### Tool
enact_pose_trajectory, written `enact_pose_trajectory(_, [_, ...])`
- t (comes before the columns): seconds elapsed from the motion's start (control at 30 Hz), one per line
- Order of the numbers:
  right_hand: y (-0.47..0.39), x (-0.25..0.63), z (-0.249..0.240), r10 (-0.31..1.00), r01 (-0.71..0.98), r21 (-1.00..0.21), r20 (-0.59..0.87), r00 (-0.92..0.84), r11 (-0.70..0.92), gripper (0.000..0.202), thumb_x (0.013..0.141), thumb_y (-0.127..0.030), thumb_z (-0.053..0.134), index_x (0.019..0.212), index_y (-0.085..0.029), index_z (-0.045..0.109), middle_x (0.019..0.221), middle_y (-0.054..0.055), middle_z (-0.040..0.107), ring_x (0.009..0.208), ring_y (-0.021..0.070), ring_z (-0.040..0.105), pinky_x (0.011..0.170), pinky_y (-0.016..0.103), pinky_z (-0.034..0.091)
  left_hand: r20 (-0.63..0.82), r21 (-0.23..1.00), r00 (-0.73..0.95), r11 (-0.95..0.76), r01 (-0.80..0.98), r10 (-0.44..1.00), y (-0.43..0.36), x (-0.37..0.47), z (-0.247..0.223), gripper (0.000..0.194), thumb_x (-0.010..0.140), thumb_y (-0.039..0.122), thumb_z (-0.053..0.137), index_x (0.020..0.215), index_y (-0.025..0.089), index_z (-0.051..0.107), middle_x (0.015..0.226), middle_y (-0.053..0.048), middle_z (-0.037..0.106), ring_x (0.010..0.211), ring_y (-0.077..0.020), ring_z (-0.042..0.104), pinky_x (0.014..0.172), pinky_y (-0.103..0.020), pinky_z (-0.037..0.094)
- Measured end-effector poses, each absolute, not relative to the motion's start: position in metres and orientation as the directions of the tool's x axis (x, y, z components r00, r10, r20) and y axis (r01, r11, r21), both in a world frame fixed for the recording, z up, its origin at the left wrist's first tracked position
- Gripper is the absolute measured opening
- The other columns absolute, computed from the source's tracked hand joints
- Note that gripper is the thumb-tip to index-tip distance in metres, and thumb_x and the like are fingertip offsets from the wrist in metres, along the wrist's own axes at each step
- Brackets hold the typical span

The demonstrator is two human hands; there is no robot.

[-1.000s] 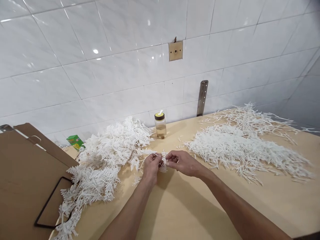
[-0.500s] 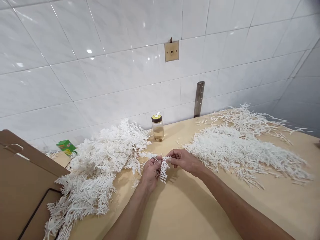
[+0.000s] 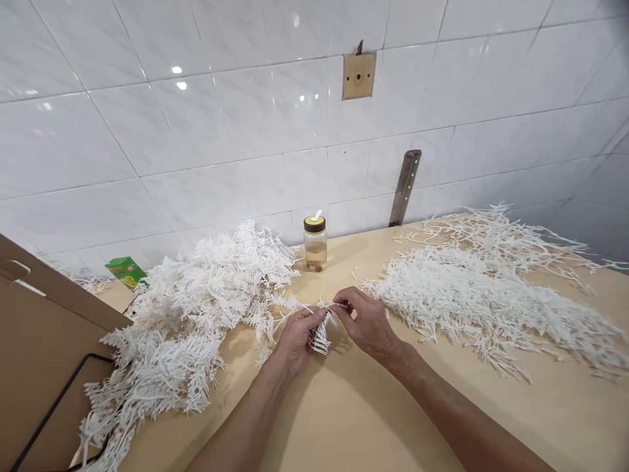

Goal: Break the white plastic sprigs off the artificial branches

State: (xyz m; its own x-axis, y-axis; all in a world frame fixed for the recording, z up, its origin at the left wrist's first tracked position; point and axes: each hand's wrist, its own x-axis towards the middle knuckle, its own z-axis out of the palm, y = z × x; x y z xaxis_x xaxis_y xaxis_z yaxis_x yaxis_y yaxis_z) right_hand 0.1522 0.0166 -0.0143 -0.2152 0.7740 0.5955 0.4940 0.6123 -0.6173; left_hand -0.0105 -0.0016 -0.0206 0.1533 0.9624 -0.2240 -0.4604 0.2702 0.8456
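One white artificial-foliage sprig (image 3: 322, 341), centre frame.
Left hand (image 3: 297, 335) closes its fingers on it, apparently as anchor; right hand (image 3: 364, 322) pinches its end, fingertips nearly together.

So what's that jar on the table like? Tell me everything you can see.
The jar is see-through, glass or plastic, with a dark-rimmed lid, yellow on top, and a white tab sticking up. Pale liquid partly fills it, something brown at the bottom. It stands upright near the wall, between the left pile and right pile. Only the table seems to touch it.
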Motion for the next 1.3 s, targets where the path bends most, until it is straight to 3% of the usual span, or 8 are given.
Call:
enact_pose_trajectory(0.17, [0.012, 0.155, -0.017, 0.777, 0.436, -0.648, 0.571, -0.263, 0.624, 0.007, 0.089, -0.022, 0.05, 0.087, -0.023, 0.057, 0.087, 0.007, 0.063, 0.076, 0.019, 0.058, 0.072, 0.034, 0.051, -0.229, 0.888, 0.111, 0.254, -0.382, 0.967, -0.004, -0.014, -0.014, 0.037, 0.058, 0.043, 0.087, 0.066, 0.014, 0.065, 0.053, 0.002, 0.054, 0.046, -0.0076, 0.043, 0.048, -0.022, 0.029])
enact_pose_trajectory(0.33, [0.013, 0.164, -0.021, 0.905, 0.223, -0.882, 0.376, -0.201, 0.416, 0.017, 0.082, -0.02, 0.053, 0.097, -0.021, 0.06, 0.098, 0.007, 0.064, 0.092, 0.0205, 0.061, 0.075, 0.036, 0.056, -0.151, 0.939, 0.096, 0.173, -0.297, 0.984, -0.006, -0.017, -0.011, 0.036, 0.059, 0.045, 0.086, 0.065, 0.014, 0.068, 0.059, 0.0, 0.059, 0.054, -0.0095, 0.048, 0.055, -0.023, 0.034])
enact_pose_trajectory(0.47, [0.017, 0.168, -0.017, 0.986, -0.023, -0.995, 0.103, -0.132, 0.101, 0.024, 0.082, -0.038, 0.061, 0.095, -0.018, 0.064, 0.098, 0.008, 0.064, 0.092, 0.0214, 0.062, 0.074, 0.037, 0.058, -0.116, 0.958, 0.166, 0.154, -0.241, 0.979, -0.01, -0.017, -0.011, 0.035, 0.062, 0.045, 0.084, 0.072, 0.014, 0.073, 0.068, -0.004, 0.064, 0.061, -0.013, 0.054, 0.062, -0.025, 0.039])
enact_pose_trajectory(0.6, [0.015, 0.17, -0.01, 0.93, -0.008, -0.998, -0.053, -0.364, -0.06, 0.044, 0.081, -0.06, 0.061, 0.082, -0.016, 0.066, 0.081, 0.005, 0.065, 0.073, 0.0166, 0.061, 0.064, 0.03, 0.053, -0.115, 0.971, 0.282, 0.168, -0.171, 0.952, -0.015, -0.014, -0.01, 0.039, 0.065, 0.046, 0.082, 0.082, 0.012, 0.076, 0.073, -0.008, 0.068, 0.066, -0.0166, 0.058, 0.065, -0.027, 0.04])
enact_pose_trajectory(0.73, [0.012, 0.174, -0.004, 0.894, 0.062, -0.998, -0.056, -0.444, -0.031, 0.048, 0.079, -0.063, 0.062, 0.075, -0.015, 0.065, 0.065, 0.0, 0.057, 0.056, 0.0104, 0.052, 0.055, 0.024, 0.044, -0.126, 0.981, 0.254, 0.158, -0.111, 0.959, -0.016, -0.013, -0.012, 0.036, 0.064, 0.045, 0.083, 0.077, 0.012, 0.075, 0.071, -0.007, 0.067, 0.066, -0.0163, 0.057, 0.066, -0.026, 0.04])
enact_pose_trajectory(0.87, [0.011, 0.179, -0.001, 0.884, 0.112, -0.993, -0.081, -0.46, -0.032, 0.051, 0.083, -0.065, 0.055, 0.079, -0.015, 0.066, 0.071, 0.002, 0.061, 0.06, 0.0117, 0.055, 0.054, 0.023, 0.042, -0.169, 0.979, 0.212, 0.188, -0.076, 0.963, -0.015, -0.014, -0.011, 0.033, 0.061, 0.043, 0.085, 0.068, 0.013, 0.072, 0.061, -0.003, 0.061, 0.056, -0.0122, 0.049, 0.057, -0.024, 0.035])
enact_pose_trajectory(1.07, [0.011, 0.181, -0.005, 0.866, 0.16, -0.987, -0.069, -0.495, 0.012, 0.037, 0.076, -0.052, 0.069, 0.078, -0.016, 0.067, 0.073, 0.002, 0.065, 0.065, 0.0126, 0.055, 0.059, 0.024, 0.043, -0.18, 0.983, 0.272, 0.179, 0.028, 0.945, -0.018, -0.013, -0.003, 0.031, 0.062, 0.042, 0.084, 0.063, 0.014, 0.071, 0.055, -0.001, 0.057, 0.053, -0.0113, 0.045, 0.053, -0.024, 0.029])
enact_pose_trajectory(1.3, [0.008, 0.176, -0.001, 0.923, 0.309, -0.931, 0.068, -0.379, 0.195, 0.029, 0.083, -0.044, 0.058, 0.073, -0.017, 0.064, 0.064, -0.001, 0.058, 0.059, 0.0118, 0.048, 0.055, 0.024, 0.035, -0.222, 0.954, 0.297, 0.27, -0.128, 0.929, -0.017, -0.016, -0.007, 0.037, 0.066, 0.047, 0.081, 0.073, 0.012, 0.071, 0.061, -0.003, 0.059, 0.053, -0.0108, 0.048, 0.052, -0.023, 0.035])
